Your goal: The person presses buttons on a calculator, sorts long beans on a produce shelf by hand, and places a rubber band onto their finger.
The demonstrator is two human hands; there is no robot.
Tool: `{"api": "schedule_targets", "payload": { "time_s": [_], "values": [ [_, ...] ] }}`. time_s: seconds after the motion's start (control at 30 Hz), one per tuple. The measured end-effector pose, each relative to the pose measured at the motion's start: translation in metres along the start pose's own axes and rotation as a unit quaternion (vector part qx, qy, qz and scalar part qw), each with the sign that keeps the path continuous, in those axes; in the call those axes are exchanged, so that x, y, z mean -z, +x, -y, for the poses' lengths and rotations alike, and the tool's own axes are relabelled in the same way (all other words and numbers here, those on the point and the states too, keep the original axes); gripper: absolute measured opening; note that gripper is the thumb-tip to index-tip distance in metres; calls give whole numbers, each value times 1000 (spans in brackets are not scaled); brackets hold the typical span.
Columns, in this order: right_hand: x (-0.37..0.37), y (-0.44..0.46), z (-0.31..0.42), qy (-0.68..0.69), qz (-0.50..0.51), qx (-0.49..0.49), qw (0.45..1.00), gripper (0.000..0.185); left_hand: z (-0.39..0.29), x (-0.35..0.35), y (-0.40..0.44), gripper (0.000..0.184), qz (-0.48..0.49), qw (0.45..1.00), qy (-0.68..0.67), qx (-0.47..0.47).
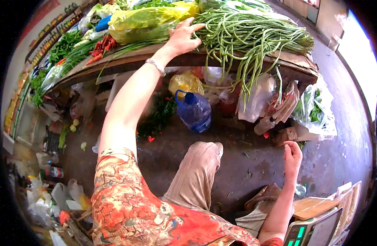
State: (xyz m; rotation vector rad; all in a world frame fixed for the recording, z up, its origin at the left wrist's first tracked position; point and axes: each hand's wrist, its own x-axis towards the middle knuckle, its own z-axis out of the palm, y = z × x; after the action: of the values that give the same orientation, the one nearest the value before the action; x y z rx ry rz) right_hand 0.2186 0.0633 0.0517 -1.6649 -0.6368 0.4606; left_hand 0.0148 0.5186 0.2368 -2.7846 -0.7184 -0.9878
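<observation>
My left hand (183, 37) stretches out over the vegetable stand, its fingers spread and nothing gripped. Its fingertips are at the left edge of a big heap of long green beans (248, 35), some of which hang over the front edge. Beside the hand, on its left, lies a yellow plastic bag (145, 20) with greens under it. My right hand (293, 157) is low on the right, away from the stand, with its fingers curled together and nothing visible in them. Near it are a cardboard box (286, 134) and a clear bag of leafy greens (315, 107).
A blue water jug (194, 111) stands on the floor under the wooden stand (127, 63). Red chillies (103, 46) and spring onions (75, 57) lie farther left. At lower right is a scale (315, 229) with a green display. Plastic bags (41, 197) clutter the lower left.
</observation>
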Motion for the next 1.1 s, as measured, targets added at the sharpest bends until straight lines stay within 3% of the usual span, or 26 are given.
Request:
{"api": "schedule_targets", "payload": {
  "time_s": [0.07,0.1,0.17,0.2,0.3,0.33,0.43,0.6,0.73,0.87,1.03,1.1],
  "values": [
    [-2,1,-4,-4,2,10,1000,7,-15,-10,10,62,51,996,18,66],
    [-2,2,-4,-8,5,21,1000,7,-23,-18,10,53,3,999,35,30],
    [-3,3,-2,0,3,13,1000,7,-65,-11,2,55,74,989,121,41],
    [-4,2,-1,8,2,3,1000,7,-81,-10,-8,51,62,995,74,39],
    [-6,-1,6,-5,8,3,1000,6,-103,-18,-30,43,-27,992,123,-16],
    [-7,-1,5,-7,10,3,1000,6,-112,-17,-36,44,-5,991,135,-15],
    [-9,0,-1,-3,12,11,1000,6,-116,-39,-49,57,-90,967,230,-63],
    [-9,-2,1,-8,5,14,1000,7,-126,-45,-56,50,-88,962,248,-75],
    [-10,-3,6,-2,5,10,1000,6,-130,-48,-59,55,-84,963,250,-58],
    [-9,-3,5,7,2,15,1000,6,-133,-45,-60,57,-88,963,247,-62],
    [-7,-5,7,11,5,18,1000,6,-136,-34,-60,48,-86,995,10,-58],
    [-8,-5,7,1,3,20,1000,6,-140,-31,-65,41,-89,994,-3,-59]
  ]
}}
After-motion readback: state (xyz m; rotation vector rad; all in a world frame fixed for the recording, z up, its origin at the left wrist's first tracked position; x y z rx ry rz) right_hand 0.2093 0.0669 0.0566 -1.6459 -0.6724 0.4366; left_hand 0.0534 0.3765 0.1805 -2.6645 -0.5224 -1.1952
